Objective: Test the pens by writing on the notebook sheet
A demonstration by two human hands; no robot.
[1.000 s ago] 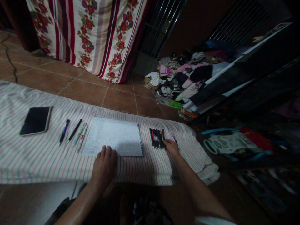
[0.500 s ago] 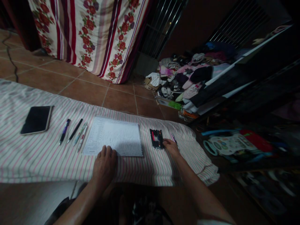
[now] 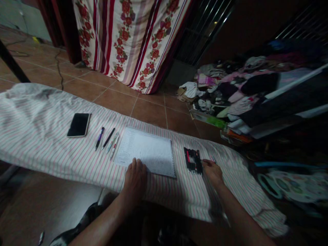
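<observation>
A spiral notebook [image 3: 148, 150] lies open on a pink-striped cloth [image 3: 41, 136] spread over the floor. My left hand [image 3: 135, 177] rests flat at the notebook's near edge, fingers together and holding nothing. My right hand [image 3: 212, 171] sits just right of a row of dark pens [image 3: 192, 160], its fingertips at the pens' near ends; whether it grips one I cannot make out. Left of the notebook lie several separate pens [image 3: 107, 139]. A black phone [image 3: 79, 125] lies face down further left.
A floral striped mattress [image 3: 133, 37] leans upright behind the tiled floor [image 3: 148, 109]. A heap of clothes [image 3: 230, 89] and a dark shelf fill the right side. Colourful plastic toys [image 3: 289, 181] lie at the far right. A cable [image 3: 59, 68] runs along the floor at back left.
The view has swung left and pulled back, so more of the cloth's left end shows. Both hands stay where they were by the notebook and the pens.
</observation>
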